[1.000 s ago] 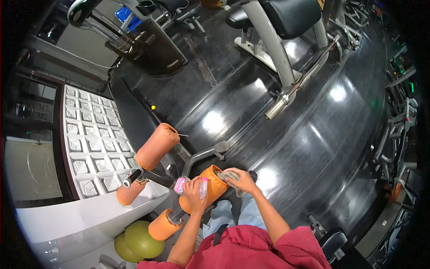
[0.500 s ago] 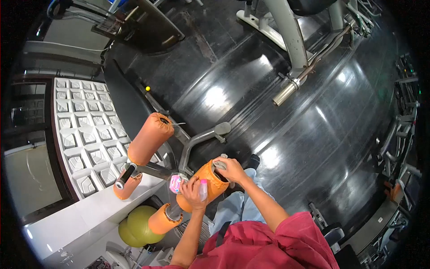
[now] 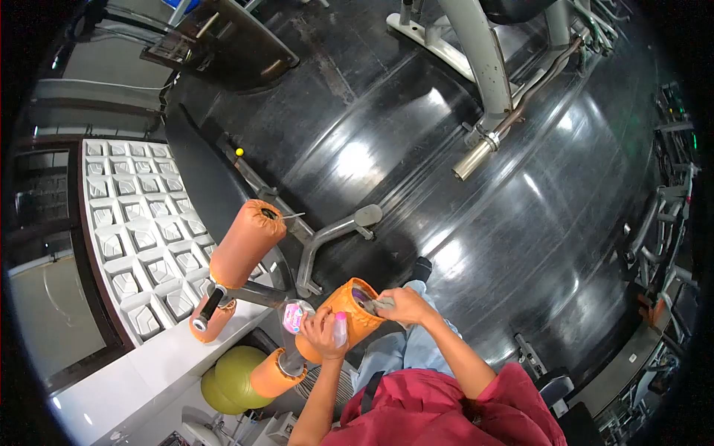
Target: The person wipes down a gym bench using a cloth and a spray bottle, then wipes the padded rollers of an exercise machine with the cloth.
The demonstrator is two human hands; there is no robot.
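Observation:
My left hand (image 3: 323, 334) is wrapped round a small clear bottle (image 3: 340, 329) with a pink cap and rests against an orange padded roller (image 3: 357, 321). Beside its fingers is a clear container with a pink label (image 3: 294, 317); whether the hand grips it too is unclear. My right hand (image 3: 407, 306) pinches a greyish cloth (image 3: 384, 303) at the roller's open end. More orange rollers, one upper (image 3: 247, 245) and one lower (image 3: 277, 373), sit on the same machine's metal frame.
A black padded bench (image 3: 199, 163) and a grey metal foot (image 3: 367, 216) lie ahead. Green balls (image 3: 239, 379) sit under the white ledge (image 3: 141, 372) at the left. Another machine (image 3: 476, 67) stands on the dark floor (image 3: 416, 171). A yellow ball (image 3: 239, 152) is beyond the bench.
My right hand has drawn back a little from the roller's opening, with the cloth showing more. My left hand stays on the bottle. The view has tilted downward since the earliest frame.

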